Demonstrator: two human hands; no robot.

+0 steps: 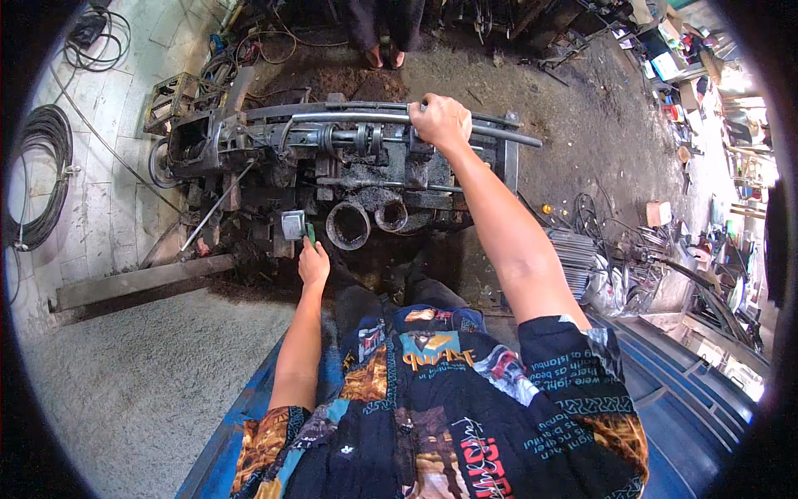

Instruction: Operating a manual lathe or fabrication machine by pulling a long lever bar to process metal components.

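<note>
A dark, greasy machine (391, 170) with shafts and rollers stands before me. My right hand (440, 123) is closed over a long metal bar (504, 134) that runs across the machine's far side. Lower and to the left, my left hand (313, 264) has its fingers curled at a small green handle (311, 232); its exact kind is hard to make out. Right beside that handle is a grey metal box (293, 224). Two round cups (347, 226) with dark insides sit on the machine's near side, right of my left hand.
A person's bare feet (386, 58) are beyond the machine. Coiled black cable (41, 179) lies at the left, near a metal beam (145, 283). A crate (172, 101) stands at the machine's left end. Stacked metal rods (573, 258) and clutter fill the right; blue slats (673, 399) are behind me.
</note>
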